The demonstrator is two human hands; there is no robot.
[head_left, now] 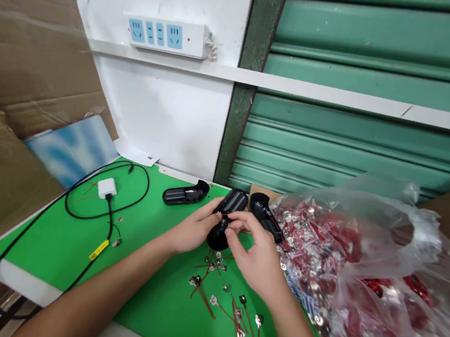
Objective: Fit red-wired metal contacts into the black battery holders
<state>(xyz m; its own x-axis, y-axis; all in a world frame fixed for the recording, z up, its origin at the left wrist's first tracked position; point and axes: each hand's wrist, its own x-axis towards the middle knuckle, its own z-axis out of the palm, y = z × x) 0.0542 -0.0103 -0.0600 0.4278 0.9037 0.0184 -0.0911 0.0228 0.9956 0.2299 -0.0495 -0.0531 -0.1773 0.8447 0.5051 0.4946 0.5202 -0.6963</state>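
Observation:
My left hand [197, 227] grips a black plastic housing [231, 201] with a long battery-bay-like part and a rounded end. Over the middle of that housing, my right hand [253, 245] has its thumb and index finger pinched; whatever is between the fingertips is too small to make out. Two similar black housings lie behind, one at left [185, 193] and another at right [265, 216]. Below my hands are scattered small metal contact pieces with thin red wires [213, 301], several of them loose on the green mat [151, 300].
A clear plastic bag [394, 243] full of red-wired metal contacts fills the right side. At left, a black cable [68, 200] loops round a white adapter [106, 188]. Cardboard [32, 56] leans at far left; a power strip [165, 36] is on the wall.

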